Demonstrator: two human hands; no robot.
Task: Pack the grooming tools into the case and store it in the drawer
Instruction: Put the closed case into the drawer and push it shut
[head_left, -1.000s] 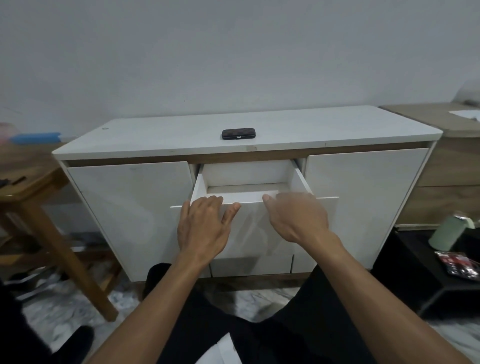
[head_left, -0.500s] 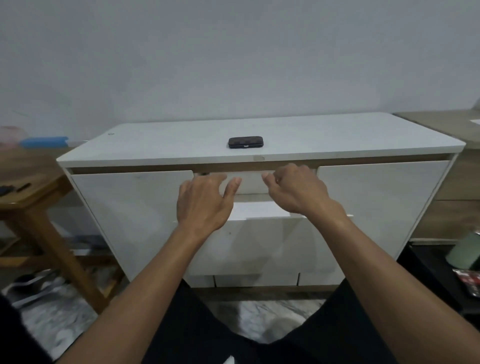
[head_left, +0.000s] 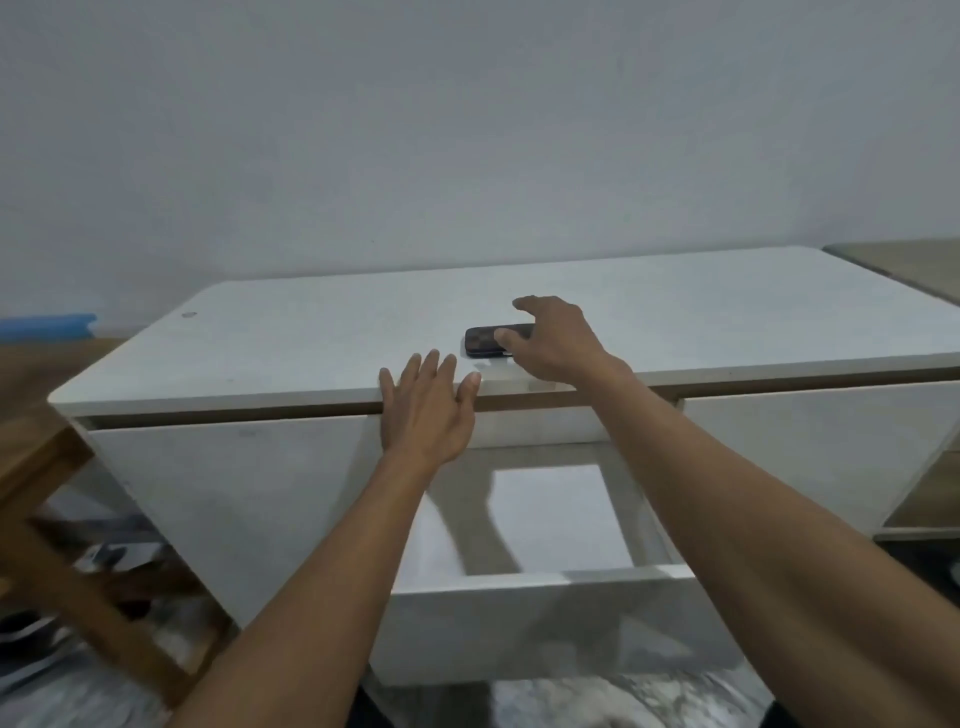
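A small dark checkered case (head_left: 485, 341) lies closed on the white cabinet top (head_left: 311, 338), near its front edge. My right hand (head_left: 550, 340) is over the case's right end, thumb on its front side and fingers arched above it, not closed around it. My left hand (head_left: 426, 405) rests flat with fingers spread against the cabinet's front edge, left of the case. Below my arms the middle drawer (head_left: 540, 587) stands pulled far out, its white inside bare.
A wooden table (head_left: 47, 467) stands to the left of the cabinet, with a blue object (head_left: 47, 325) behind it. Another wooden unit (head_left: 909, 262) adjoins on the right. Dark items lie on the marbled floor at the lower left.
Both hands left the drawer front and rose. The right hand reached onto the cabinet top to the case; the left moved to the top's edge. The drawer is out much farther.
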